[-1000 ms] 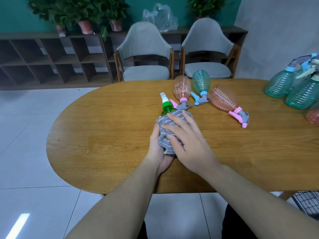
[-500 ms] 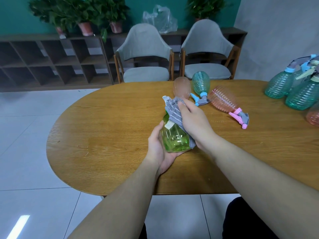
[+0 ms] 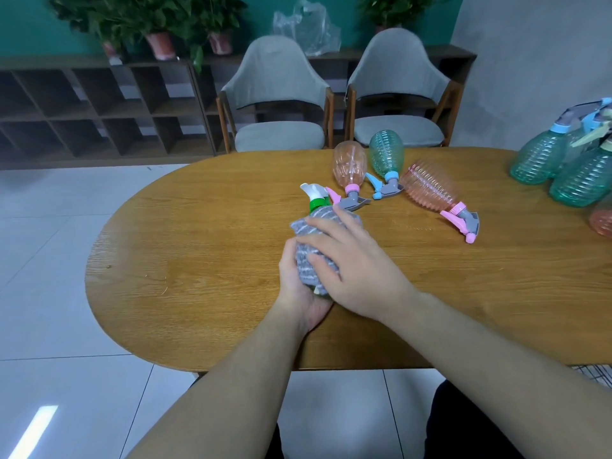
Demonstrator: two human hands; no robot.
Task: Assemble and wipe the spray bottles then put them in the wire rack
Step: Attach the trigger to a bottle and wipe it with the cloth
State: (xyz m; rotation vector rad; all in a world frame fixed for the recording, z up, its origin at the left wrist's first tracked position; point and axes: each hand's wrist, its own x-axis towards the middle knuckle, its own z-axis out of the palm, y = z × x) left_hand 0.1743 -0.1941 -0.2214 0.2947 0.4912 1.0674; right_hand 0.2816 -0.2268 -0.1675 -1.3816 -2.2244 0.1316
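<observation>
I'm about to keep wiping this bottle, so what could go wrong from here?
1. The grey striped cloth hides the green-collared spray bottle, so the left hand might lose its grip.
2. The right hand works close to the pink smooth spray bottle; a wide stroke could knock it.

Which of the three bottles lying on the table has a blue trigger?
The green ribbed bottle in the middle; the two pink bottles beside it have pink triggers.
</observation>
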